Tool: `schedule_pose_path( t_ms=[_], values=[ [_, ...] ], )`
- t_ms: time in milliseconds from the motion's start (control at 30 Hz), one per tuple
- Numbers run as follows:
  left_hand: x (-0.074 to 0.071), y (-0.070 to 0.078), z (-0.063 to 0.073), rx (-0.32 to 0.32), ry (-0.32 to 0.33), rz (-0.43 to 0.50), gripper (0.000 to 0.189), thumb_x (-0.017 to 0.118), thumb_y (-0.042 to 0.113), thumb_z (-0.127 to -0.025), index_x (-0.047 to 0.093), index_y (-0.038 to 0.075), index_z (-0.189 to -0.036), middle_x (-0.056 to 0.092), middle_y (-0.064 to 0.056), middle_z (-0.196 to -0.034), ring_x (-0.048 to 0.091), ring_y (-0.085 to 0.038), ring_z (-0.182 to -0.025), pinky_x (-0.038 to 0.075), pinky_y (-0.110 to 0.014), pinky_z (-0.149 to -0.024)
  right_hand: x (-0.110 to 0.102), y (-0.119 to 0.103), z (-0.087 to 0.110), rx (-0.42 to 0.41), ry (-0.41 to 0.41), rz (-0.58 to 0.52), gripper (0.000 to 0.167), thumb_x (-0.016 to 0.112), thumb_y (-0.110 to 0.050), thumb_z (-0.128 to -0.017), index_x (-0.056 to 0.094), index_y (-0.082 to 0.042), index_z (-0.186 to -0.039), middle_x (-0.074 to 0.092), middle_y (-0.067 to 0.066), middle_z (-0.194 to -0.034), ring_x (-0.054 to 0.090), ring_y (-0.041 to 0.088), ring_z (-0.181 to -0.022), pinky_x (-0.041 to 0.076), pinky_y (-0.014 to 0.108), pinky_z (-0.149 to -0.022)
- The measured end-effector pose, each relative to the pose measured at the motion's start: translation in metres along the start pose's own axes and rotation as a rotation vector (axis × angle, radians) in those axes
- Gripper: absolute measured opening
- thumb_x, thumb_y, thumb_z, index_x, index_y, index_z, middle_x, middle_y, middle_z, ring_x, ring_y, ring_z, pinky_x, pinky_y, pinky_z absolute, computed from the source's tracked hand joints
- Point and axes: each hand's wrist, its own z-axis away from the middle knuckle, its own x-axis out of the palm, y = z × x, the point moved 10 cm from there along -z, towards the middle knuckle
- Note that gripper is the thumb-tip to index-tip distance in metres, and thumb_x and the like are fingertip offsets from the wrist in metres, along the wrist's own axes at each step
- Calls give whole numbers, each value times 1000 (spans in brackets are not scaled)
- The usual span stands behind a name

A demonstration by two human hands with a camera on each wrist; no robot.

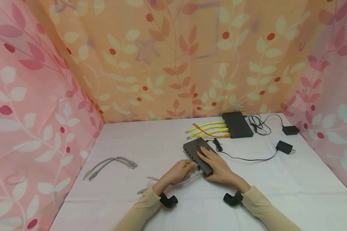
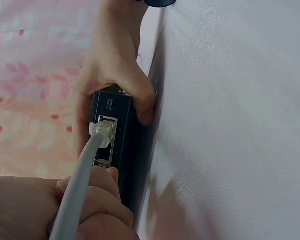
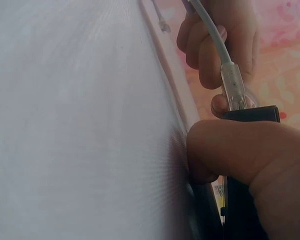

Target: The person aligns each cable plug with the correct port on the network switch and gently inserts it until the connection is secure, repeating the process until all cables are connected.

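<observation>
A dark network switch point(image 1: 195, 146) sits mid-table, its row of ports facing left. My right hand point(image 1: 219, 168) grips its near end, fingers spread over the top and thumb round the edge. One grey network cable point(image 1: 188, 180) has its clear plug point(image 2: 103, 132) in the port nearest that end. At the neighbouring port, my left hand point(image 1: 179, 171) pinches a second network cable's plug, mostly hidden by the fingers. Loose plugs point(image 1: 152, 178) of the grey cables lie left of and under the left forearm.
Two more grey cables point(image 1: 110, 162) lie at left. Behind, a black box point(image 1: 237, 125) has yellow cables point(image 1: 209, 127) and an orange cable point(image 1: 208, 132) plugged in. A power adapter point(image 1: 284, 147) lies at right, its thin cord running toward the switch; another adapter point(image 1: 290, 130) lies farther back.
</observation>
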Motion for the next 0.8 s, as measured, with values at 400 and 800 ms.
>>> schedule_pose_path(
  t_ms=[400, 800],
  values=[
    [0, 3, -6, -8, -3, -3, 36, 38, 25, -101, 60, 3, -84, 44, 5, -50, 35, -5, -40, 32, -19, -45, -1, 1, 1, 18, 0, -2, 99, 80, -17, -59, 31, -9, -145, 22, 15, -152, 23, 30, -139, 24, 47, -108],
    [-8, 6, 1, 5, 23, -150, 35, 39, 32, -100, 60, 10, -83, 46, 7, -53, 40, -6, -44, 34, -20, -47, -2, 1, 0, -7, 17, 7, 98, 81, -19, -59, 34, -8, -143, 24, 15, -151, 26, 31, -138, 28, 48, -107]
  ],
)
